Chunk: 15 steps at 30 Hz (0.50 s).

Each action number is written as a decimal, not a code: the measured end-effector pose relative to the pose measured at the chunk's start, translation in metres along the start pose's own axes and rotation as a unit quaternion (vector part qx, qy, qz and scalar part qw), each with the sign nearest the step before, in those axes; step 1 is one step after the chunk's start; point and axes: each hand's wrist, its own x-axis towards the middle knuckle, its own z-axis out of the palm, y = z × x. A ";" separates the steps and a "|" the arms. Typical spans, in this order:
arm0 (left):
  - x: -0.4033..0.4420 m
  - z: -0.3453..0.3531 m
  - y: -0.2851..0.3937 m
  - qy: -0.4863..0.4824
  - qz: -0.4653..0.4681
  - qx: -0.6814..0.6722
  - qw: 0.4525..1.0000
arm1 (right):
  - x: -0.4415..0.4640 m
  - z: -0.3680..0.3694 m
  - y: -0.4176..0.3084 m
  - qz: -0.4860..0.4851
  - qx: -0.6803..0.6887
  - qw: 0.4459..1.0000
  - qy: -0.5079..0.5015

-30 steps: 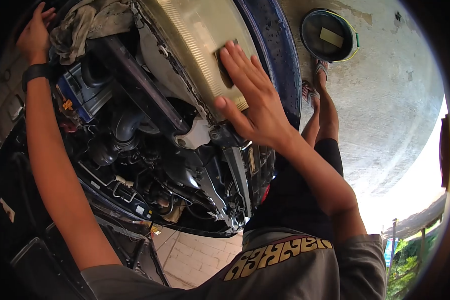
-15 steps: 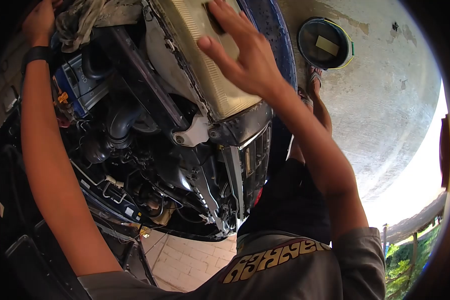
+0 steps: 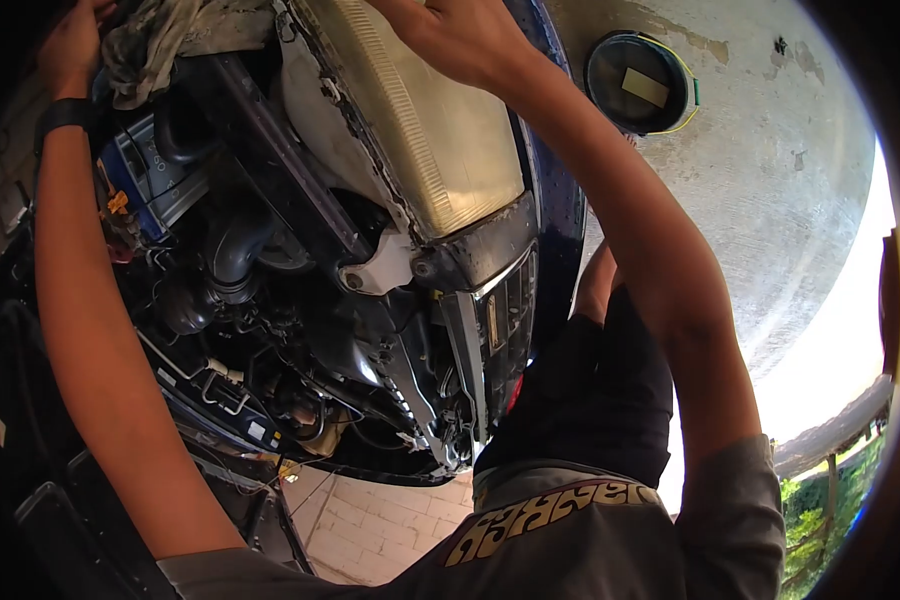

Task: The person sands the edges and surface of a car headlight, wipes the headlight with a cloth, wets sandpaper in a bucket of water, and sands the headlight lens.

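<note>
My right hand (image 3: 460, 40) is over the upper part of a yellowed headlight (image 3: 460, 150) on the car's front. Its fingers are mostly cut off by the top edge, so whatever lies under them is hidden. At the top left, my left hand (image 3: 70, 55) is beside a grey, stained cloth (image 3: 155, 50) draped over the car. Those fingertips are dark and partly out of view. A black band (image 3: 63, 116) circles the left wrist. Between my arms lies the open engine bay, with a battery (image 3: 160, 175) and a black hose (image 3: 235, 255).
A dark bucket (image 3: 598, 85) with a yellow handle stands on the concrete floor (image 3: 750, 200) to the right, a pale rectangular piece (image 3: 646, 87) inside it. A metal bracket (image 3: 382, 265) sits by the headlight's lower corner. The grille (image 3: 495, 320) is nearest my body.
My right hand has slid up along the headlight, toward the top edge. The dark flat piece under its fingers is out of sight. My left hand stays by the cloth.
</note>
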 end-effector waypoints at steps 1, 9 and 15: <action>-0.002 -0.001 0.000 -0.002 -0.007 0.005 1.000 | 0.003 0.002 0.002 -0.027 0.001 1.000 0.014; -0.004 0.003 0.002 0.015 -0.015 -0.023 1.000 | -0.082 0.014 -0.008 -0.055 -0.042 0.997 0.034; 0.029 -0.011 -0.063 -0.058 -0.001 -0.010 0.998 | -0.039 0.017 -0.012 -0.002 -0.031 0.999 0.027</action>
